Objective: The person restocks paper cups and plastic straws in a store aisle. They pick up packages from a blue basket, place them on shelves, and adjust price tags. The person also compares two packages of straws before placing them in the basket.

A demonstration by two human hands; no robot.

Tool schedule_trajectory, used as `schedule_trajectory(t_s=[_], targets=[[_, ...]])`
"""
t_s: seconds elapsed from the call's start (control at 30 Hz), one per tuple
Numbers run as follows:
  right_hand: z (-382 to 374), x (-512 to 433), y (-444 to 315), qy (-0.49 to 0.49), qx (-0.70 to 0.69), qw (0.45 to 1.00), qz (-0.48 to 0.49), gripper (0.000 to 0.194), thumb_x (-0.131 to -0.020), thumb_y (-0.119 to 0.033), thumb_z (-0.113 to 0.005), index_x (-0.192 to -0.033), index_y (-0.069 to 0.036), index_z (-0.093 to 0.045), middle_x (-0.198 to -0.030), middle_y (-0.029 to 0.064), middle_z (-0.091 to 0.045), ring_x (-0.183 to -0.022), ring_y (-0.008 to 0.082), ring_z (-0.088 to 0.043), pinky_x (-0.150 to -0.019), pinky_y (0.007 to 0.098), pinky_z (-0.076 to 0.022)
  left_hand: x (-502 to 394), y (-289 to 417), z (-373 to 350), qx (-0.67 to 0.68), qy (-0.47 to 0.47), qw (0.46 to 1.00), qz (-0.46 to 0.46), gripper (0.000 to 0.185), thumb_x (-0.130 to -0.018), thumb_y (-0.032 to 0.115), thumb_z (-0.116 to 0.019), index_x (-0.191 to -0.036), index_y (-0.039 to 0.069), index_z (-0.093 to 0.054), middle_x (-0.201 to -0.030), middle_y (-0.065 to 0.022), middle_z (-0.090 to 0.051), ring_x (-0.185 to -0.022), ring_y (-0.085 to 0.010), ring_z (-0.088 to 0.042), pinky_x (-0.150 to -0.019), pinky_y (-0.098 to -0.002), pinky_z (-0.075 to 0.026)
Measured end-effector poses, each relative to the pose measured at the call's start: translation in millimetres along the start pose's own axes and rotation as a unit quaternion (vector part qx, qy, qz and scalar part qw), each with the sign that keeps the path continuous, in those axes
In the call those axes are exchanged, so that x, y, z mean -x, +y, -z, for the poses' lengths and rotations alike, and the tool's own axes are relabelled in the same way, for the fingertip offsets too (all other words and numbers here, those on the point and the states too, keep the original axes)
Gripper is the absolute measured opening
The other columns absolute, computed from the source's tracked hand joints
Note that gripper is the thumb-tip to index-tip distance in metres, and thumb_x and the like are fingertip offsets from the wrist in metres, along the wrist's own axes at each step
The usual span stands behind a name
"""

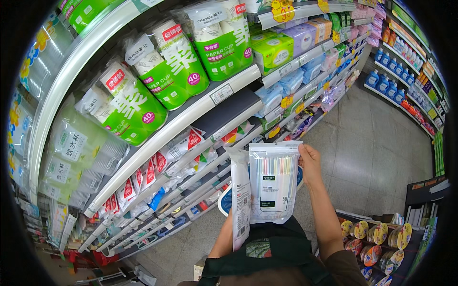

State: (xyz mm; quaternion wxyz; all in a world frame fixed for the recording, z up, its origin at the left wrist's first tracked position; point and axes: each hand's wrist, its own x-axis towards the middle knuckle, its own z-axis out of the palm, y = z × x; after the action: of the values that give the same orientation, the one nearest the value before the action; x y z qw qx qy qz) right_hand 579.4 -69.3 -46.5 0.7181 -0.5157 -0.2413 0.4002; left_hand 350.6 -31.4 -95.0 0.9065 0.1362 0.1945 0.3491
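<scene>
My right hand (309, 161) grips the upper right edge of a clear zip bag of striped drinking straws (274, 168). The bag hangs upright in front of my dark apron (282, 234), its printed front facing me. Beside it on the left stands a second white plastic pack (240, 200), turned so a printed side with a barcode shows. My left forearm (222, 236) runs up behind this pack, which hides the hand. Behind both packs, parts of a blue basket with a white rim (225, 201) show.
Shelves on the left hold green-wrapped paper cup packs (171, 71), clear plastic cups (84, 157) and tissue packs (273, 53). Blue bottles (384, 84) line the far right shelves. A rack of round-lidded tubs (377, 234) stands at lower right, beside the grey tile floor (365, 150).
</scene>
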Motion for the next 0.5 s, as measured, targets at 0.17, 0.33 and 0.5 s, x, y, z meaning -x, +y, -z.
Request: schedule_trajectory(t_s=[0.17, 0.33, 0.5], targets=[[1, 0, -3, 0.004, 0.006, 1.000, -0.005, 0.024, -0.097, -0.024, -0.053, -0.091, -0.004, -0.065, -0.077, 0.0003, -0.064, -0.063, 0.0045, -0.057, -0.056, 0.0195, -0.0448, -2, 1, 0, 0.004, -0.007, 1.000, 0.001, 0.035, -0.091, 0.042, -0.056, -0.081, 0.008, -0.054, -0.083, -0.0064, -0.058, -0.072, -0.0160, -0.057, -0.058, -0.0275, -0.047], [-10, -9, -1, 0.005, 0.046, 0.997, -0.059, 0.024, -0.097, -0.022, -0.054, -0.097, 0.000, -0.064, -0.080, -0.0018, -0.060, -0.066, 0.0042, -0.051, -0.056, 0.0200, -0.0405, 5, 5, 4, 0.007, -0.006, 1.000, -0.018, 0.036, -0.091, 0.042, -0.056, -0.081, 0.008, -0.054, -0.083, -0.0066, -0.058, -0.073, -0.0163, -0.057, -0.058, -0.0277, -0.047], [-15, -5, 9, -0.037, 0.052, 0.997, -0.042, 0.021, -0.096, -0.014, -0.053, -0.108, 0.001, -0.061, -0.088, 0.0003, -0.061, -0.075, 0.0054, -0.054, -0.068, 0.0218, -0.0454, 6, 8, 8, 0.019, -0.015, 0.999, -0.039, 0.036, -0.091, 0.042, -0.055, -0.080, 0.008, -0.054, -0.084, -0.0068, -0.059, -0.074, -0.0167, -0.058, -0.059, -0.0280, -0.047]])
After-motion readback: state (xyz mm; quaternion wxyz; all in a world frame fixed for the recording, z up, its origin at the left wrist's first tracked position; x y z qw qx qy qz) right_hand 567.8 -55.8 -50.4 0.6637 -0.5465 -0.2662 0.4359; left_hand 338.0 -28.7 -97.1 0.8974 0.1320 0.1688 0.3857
